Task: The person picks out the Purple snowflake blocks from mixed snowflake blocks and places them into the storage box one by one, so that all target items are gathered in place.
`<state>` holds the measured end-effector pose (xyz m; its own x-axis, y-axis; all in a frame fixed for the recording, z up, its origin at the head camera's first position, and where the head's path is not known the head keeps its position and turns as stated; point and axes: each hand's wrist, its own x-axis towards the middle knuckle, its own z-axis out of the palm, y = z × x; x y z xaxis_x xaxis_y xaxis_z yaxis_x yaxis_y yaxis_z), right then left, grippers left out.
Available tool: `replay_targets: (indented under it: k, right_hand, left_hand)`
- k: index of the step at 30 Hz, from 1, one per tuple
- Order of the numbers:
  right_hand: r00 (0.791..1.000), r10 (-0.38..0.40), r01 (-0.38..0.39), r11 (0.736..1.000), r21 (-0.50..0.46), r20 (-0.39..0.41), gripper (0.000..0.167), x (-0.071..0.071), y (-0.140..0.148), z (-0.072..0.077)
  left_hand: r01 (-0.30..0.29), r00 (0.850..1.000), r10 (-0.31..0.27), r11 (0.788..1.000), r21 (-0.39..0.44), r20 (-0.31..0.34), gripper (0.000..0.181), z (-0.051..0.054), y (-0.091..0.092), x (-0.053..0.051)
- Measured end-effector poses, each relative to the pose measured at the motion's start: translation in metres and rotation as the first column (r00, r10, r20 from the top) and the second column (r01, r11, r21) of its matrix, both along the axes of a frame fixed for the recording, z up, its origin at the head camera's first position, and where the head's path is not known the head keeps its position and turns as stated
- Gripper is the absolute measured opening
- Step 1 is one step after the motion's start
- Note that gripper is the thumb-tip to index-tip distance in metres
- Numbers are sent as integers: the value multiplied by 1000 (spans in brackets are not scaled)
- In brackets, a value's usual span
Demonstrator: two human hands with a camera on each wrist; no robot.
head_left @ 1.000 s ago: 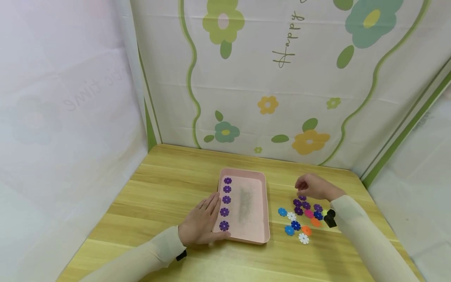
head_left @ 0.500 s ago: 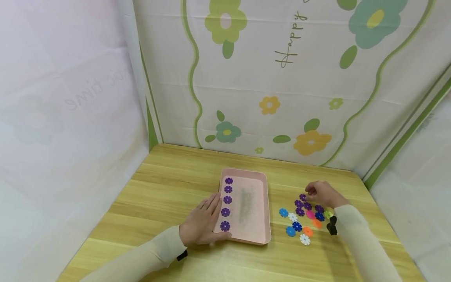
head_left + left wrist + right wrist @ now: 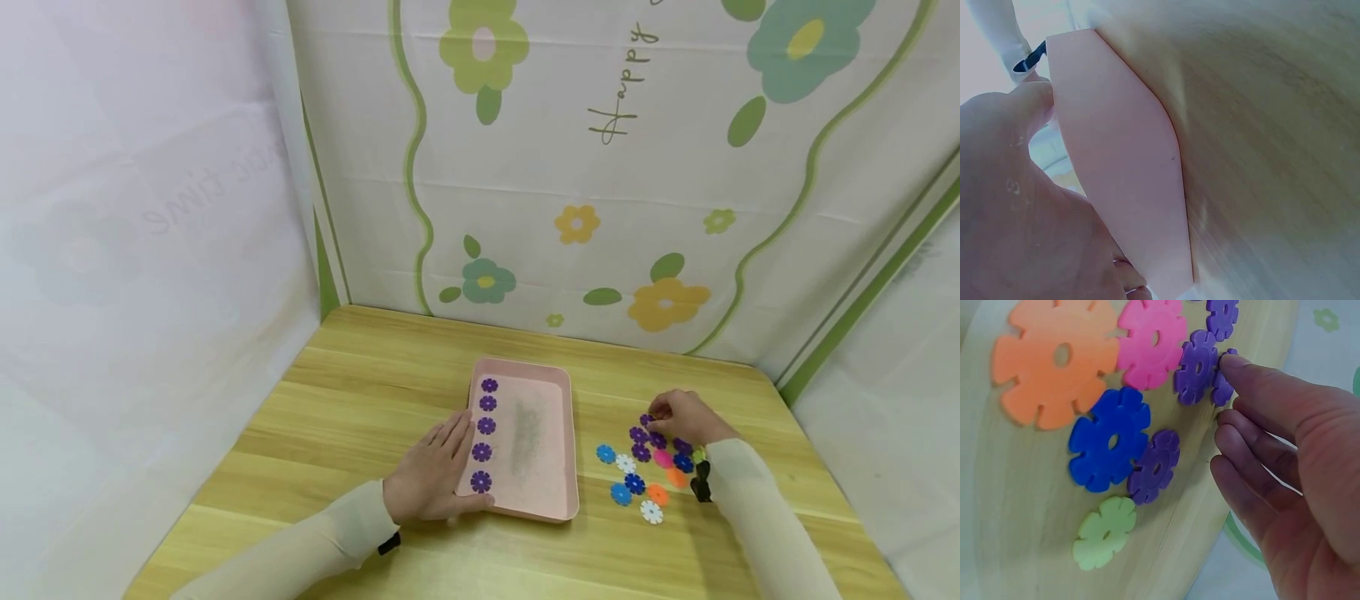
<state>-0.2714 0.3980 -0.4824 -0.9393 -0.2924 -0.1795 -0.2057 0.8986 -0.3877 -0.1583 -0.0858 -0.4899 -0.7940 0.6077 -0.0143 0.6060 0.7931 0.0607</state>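
Five purple flower discs form a column along the left side of the pink tray. My left hand rests on the tray's left rim, fingers straight, thumb at the near-left corner; in the left wrist view this hand lies against the tray's outer wall. Right of the tray, my right hand is at the far edge of the loose discs. The right wrist view has the thumb of this hand on a purple disc, fingertips bent close beneath it, partly hiding it.
Around the right hand lie more purple discs, a pink one, an orange one, a dark blue one and a light green one. Light blue and white discs lie nearer the tray. Printed cloth stands behind the table.
My right hand first drew back right and nearer me from the far side of the purple discs, then its fingertips came down on one. The left hand keeps its place on the tray.
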Motion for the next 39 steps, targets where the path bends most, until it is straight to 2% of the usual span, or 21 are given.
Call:
replay_targets:
  k: [4, 9, 15, 22, 28, 32, 39]
  right_hand:
    - [999, -12, 12, 1000, -6, 35, 20, -2, -1, 1]
    - [998, -39, 39, 999, -8, 50, 13, -6, -4, 1]
    - [994, -73, 76, 996, -42, 76, 7, -5, -9, 10]
    - [1000, 1, -1, 1000, -6, 2, 6, -10, -11, 24]
    - [999, 48, -48, 999, -26, -13, 7, -17, -23, 41]
    - [997, 74, -74, 996, -47, -9, 8, -21, -38, 53]
    - [992, 121, -121, 992, -21, -23, 10, -32, -73, 72]
  left_hand:
    - [2, 1000, -2, 1000, 13, 31, 109, 9, 1, 2]
    - [-2, 1000, 2, 1000, 5, 23, 109, 9, 1, 2]
    - [4, 1000, -4, 1000, -1, 9, 109, 10, 1, 1]
    - [1, 1000, -1, 1000, -8, 21, 109, 11, 1, 2]
    - [2, 1000, -3, 1000, 6, 15, 109, 11, 1, 2]
    - [6, 1000, -6, 1000, 14, 9, 109, 8, 0, 2]
    - [15, 1000, -15, 1000, 15, -1, 110, 6, 0, 2]
